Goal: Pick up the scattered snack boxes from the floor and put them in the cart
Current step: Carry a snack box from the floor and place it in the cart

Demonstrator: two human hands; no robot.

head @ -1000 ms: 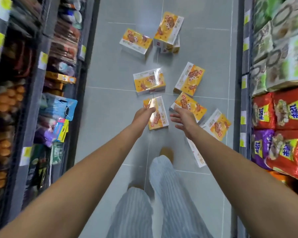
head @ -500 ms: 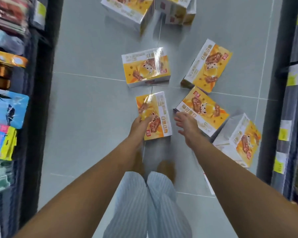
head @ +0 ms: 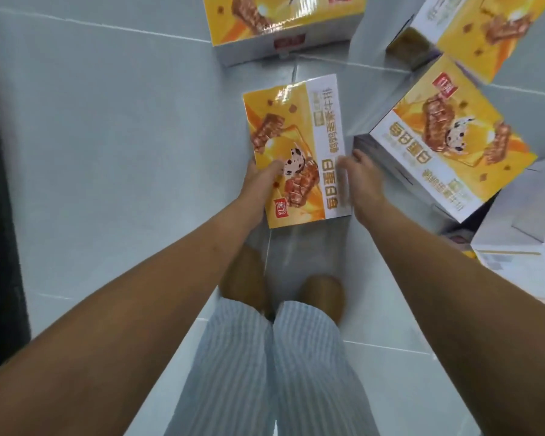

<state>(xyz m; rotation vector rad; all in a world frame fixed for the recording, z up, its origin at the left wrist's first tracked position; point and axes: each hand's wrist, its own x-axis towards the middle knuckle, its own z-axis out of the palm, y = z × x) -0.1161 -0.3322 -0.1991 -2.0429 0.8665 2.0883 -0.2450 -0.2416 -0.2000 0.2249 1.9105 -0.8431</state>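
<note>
Both grips clamp one flat yellow cardboard snack box (head: 296, 152) on the grey tiled floor (head: 107, 152): left hand (head: 258, 184), right hand (head: 364, 184) (opposite long edges). Probably light, stiff, film-slick; squeeze those edges.

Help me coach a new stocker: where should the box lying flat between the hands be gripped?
Grip the box by its two long side edges, near end, one hand from each side. It lies flat, so the top offers no hold. The left hand and right hand already flank it there.
</note>
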